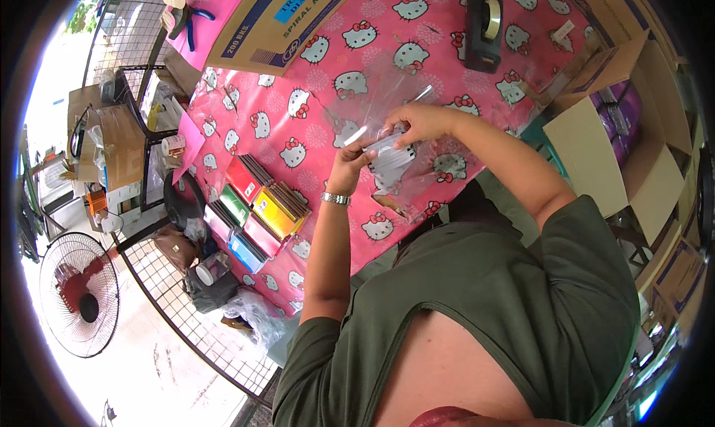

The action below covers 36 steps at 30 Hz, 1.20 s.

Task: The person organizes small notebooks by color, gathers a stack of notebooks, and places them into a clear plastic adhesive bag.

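Pinching a small grey notebook [392, 157] inside a clear plastic bag [387, 99], both hands closed on it: left hand [348, 163] at its near-left end, right hand [417, 122] atop, approx. level w/ the tape dispenser [484, 26], long axis left-right.

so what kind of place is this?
Probably a small stationery packing spot, semi-outdoor. Both hands, left hand and right hand, hold a clear plastic sleeve over a pink patterned table, with stacked coloured notebooks, cardboard cartons and a tape dispenser.
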{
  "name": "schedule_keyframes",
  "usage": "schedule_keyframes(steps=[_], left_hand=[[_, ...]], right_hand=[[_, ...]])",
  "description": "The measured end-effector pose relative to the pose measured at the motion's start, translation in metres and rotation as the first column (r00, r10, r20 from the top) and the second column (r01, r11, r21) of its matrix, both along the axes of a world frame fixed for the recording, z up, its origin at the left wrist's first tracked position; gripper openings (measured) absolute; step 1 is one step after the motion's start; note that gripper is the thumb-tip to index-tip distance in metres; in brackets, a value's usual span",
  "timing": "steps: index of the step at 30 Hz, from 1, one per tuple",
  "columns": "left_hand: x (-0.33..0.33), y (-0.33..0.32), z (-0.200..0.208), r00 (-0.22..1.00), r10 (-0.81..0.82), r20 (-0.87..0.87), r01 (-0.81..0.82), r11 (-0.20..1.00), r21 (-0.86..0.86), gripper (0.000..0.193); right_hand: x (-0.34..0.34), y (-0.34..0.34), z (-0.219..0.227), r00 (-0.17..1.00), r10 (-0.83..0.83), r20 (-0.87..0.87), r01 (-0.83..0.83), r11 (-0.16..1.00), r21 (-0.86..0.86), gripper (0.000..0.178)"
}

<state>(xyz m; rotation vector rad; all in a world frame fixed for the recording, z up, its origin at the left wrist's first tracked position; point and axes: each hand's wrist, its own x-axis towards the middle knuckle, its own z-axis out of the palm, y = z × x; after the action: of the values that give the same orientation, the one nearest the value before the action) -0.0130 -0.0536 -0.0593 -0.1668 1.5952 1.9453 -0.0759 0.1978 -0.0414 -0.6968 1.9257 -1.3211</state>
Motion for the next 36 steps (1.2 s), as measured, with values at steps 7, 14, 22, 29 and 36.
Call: schedule_keyframes(steps=[7,14,22,29,36], left_hand=[[0.010,0.047,0.054,0.832,-0.255,-0.493,-0.235,0.643,-0.729,0.025],[0.028,0.024,0.077,0.619,-0.472,-0.629,-0.085,0.755,-0.650,0.036],[0.030,0.019,0.025,0.630,-0.343,-0.697,-0.318,0.705,-0.634,0.020],[0.021,0.037,0.037,0.843,-0.192,-0.502,-0.339,0.534,-0.775,0.019],[-0.007,0.042,0.052,0.743,-0.504,-0.441,-0.168,0.497,-0.851,0.024]], right_hand=[[0.026,-0.012,0.011,0.911,-0.248,-0.329,0.231,0.969,-0.092,0.014],[0.051,0.013,0.038,0.699,-0.107,-0.707,0.005,0.989,-0.145,0.024],[0.075,-0.021,0.022,0.709,-0.370,-0.600,0.406,0.910,-0.082,0.019],[0.060,-0.028,0.010,0.616,-0.534,-0.579,0.592,0.799,-0.106,0.018],[-0.021,0.150,-0.046,-0.113,-0.963,-0.246,0.977,-0.153,0.148,0.018]])
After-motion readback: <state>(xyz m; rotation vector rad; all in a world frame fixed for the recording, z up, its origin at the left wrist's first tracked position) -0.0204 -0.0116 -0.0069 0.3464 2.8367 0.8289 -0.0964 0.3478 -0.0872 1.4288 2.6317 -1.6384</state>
